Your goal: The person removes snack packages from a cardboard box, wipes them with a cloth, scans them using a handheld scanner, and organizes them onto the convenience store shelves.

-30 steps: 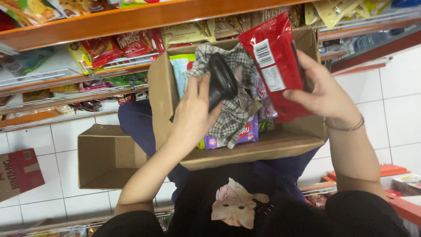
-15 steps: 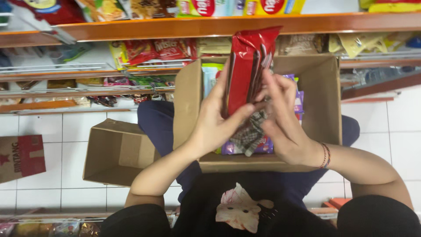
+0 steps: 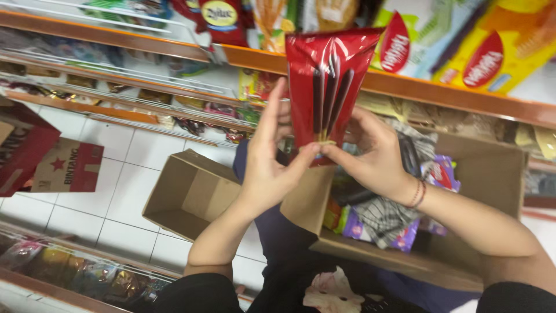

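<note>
Currently mid-handling: red snack pack (image 3: 328, 87) is up in the air, held upright in front of the orange shelf edge (image 3: 446, 93), above the open cardboard box (image 3: 498, 174) on the person's lap.

Grip state:
- left hand (image 3: 267, 168): thumb tip pinching the pack's bottom seam, fingers extended up along its left edge. Grasping the pack, lightly.
- right hand (image 3: 373, 156): thumb and forefinger pinched on the same bottom seam, from the right side. Also grasping the pack.

So the pack sits above both grips, all support at its lower edge; body of the pack is free and tilts slightly right at the top.

Step, as I read it: pack lifted out of the box and being squared up facing the shelf. Next move likely calls for a firmer hold higher on the pack, since a seam pinch gives little control of the top.

Relative to the box: smaller empty cardboard box (image 3: 191, 194) is left of it on the white tiled floor (image 3: 116, 191); checked cloth (image 3: 382, 211) and purple packs (image 3: 443, 174) lie inside.
</note>
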